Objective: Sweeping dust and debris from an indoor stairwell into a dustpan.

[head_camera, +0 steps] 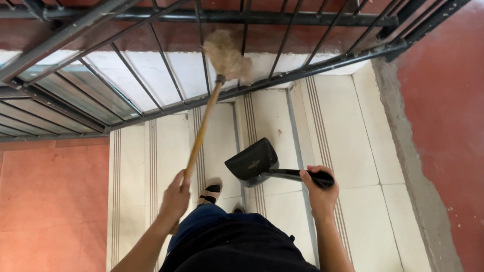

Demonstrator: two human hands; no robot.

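My left hand (174,198) grips the lower end of a wooden broom handle (200,134). Its straw brush head (226,56) reaches ahead to the foot of the black metal railing (165,14). My right hand (320,192) holds the black handle of a dark dustpan (253,162), which hangs tilted above the cream tiled steps (338,134). My foot in a black sandal (209,194) shows between the two hands, above my dark clothing.
The railing runs across the top and down the left side. A red wall (470,130) with a rough grey edge borders the steps on the right. A red tiled landing (37,204) lies lower left.
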